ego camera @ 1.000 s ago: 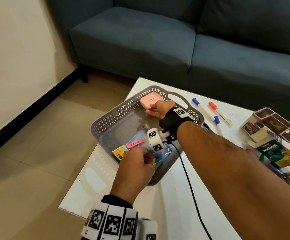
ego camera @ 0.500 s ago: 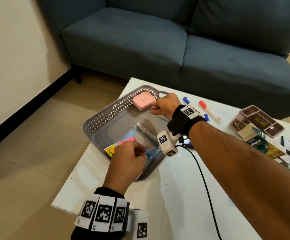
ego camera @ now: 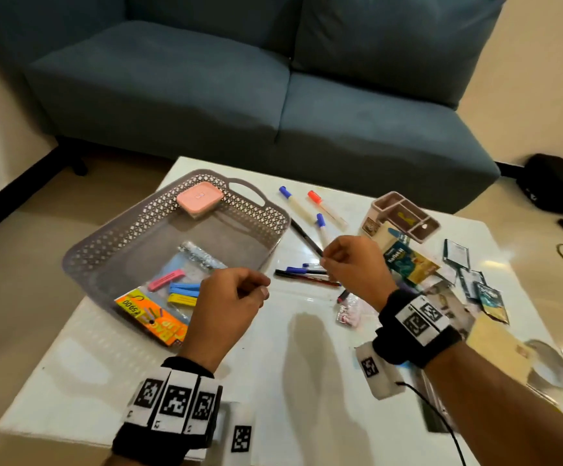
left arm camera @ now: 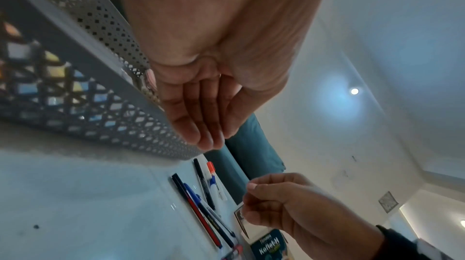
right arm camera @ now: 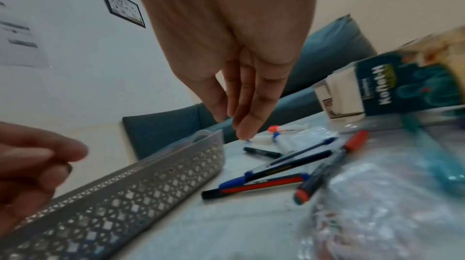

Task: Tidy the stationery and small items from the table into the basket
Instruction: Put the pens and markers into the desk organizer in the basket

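Note:
A grey lattice basket point(ego camera: 132, 227) stands on the left of the white table point(ego camera: 273, 381). In it lie a pink box point(ego camera: 200, 198) at the far corner and a clear bag of coloured clips point(ego camera: 176, 290). My left hand point(ego camera: 256, 287) hovers over the basket's near right rim, fingers relaxed, holding nothing; the left wrist view shows its fingertips point(left arm camera: 208, 141) bare. My right hand point(ego camera: 328, 260) hangs above a cluster of pens point(ego camera: 302, 274), fingers point(right arm camera: 239, 125) loose and empty. Three white markers point(ego camera: 295, 203) and a black pen point(ego camera: 305, 237) lie right of the basket.
A compartmented desk organiser point(ego camera: 401, 213), a Koflet-H packet point(ego camera: 407, 264), several sachets point(ego camera: 475, 284), a small clear packet point(ego camera: 349, 312) and a tape roll point(ego camera: 548, 364) crowd the table's right side. A blue sofa point(ego camera: 273, 95) stands beyond the far edge.
My right hand has left the pink box in the basket and drawn back right over the pens. My left hand has let go of the clip bag and pulled to the basket's rim.

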